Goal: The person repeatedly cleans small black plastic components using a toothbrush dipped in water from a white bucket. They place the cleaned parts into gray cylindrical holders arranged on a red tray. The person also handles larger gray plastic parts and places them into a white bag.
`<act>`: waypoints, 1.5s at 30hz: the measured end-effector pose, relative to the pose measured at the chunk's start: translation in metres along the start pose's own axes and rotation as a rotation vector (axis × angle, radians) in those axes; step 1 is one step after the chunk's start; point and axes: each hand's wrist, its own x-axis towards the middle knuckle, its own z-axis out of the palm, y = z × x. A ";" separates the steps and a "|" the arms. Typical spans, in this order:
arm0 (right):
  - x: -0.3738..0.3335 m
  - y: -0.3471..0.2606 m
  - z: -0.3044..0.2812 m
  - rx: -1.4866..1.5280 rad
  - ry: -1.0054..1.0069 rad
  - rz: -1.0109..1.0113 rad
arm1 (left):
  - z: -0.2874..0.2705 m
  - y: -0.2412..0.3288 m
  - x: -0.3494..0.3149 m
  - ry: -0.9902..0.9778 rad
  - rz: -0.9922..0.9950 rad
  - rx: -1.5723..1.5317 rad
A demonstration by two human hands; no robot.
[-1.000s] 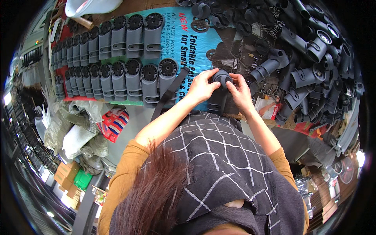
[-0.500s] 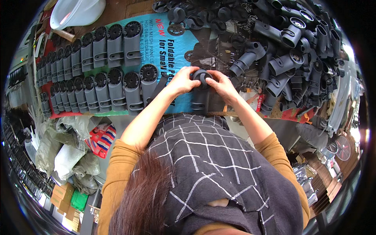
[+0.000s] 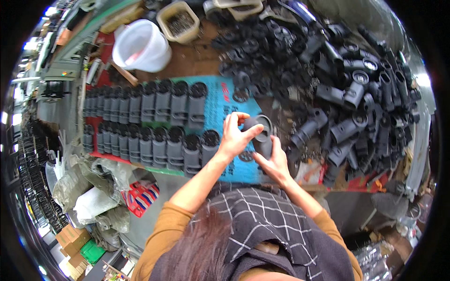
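In front of me, a dark grey plastic tube housing stands tilted, its round ringed end facing up. My right hand is closed around the tube's lower part, thumb on the near side. At the ringed end, my left hand pinches a black round cap between thumb and fingers. The cap is partly hidden by the fingers, and I cannot tell whether it touches the ring. To the left, several similar housings with black discs stand in two rows on a blue printed sheet.
Loose grey housings are heaped at the right, with a pile of black round parts at the back. A white bucket and a beige tub of small parts stand at the back left. Plastic bags lie below the table.
Both hands were on the round cap; my right hand has moved down onto the tube, which is now raised and tilted. The ringed end has come into sight. The whole view has shifted.
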 end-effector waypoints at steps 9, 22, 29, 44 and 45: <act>0.010 -0.072 -0.013 0.699 -0.233 -0.048 | -0.039 0.058 0.010 0.003 0.221 -0.317; 0.059 -0.097 -0.032 -0.176 0.333 -0.665 | -0.037 0.076 0.033 -0.017 0.004 -0.732; 0.098 -0.109 -0.034 -0.164 0.325 -0.746 | -0.040 0.082 0.057 0.028 0.145 -0.592; 0.188 -0.125 -0.048 -0.178 0.415 -0.750 | -0.035 0.083 0.154 0.067 0.228 -0.577; 0.191 -0.126 -0.047 -0.154 0.425 -0.670 | -0.038 0.084 0.160 0.045 0.212 -0.682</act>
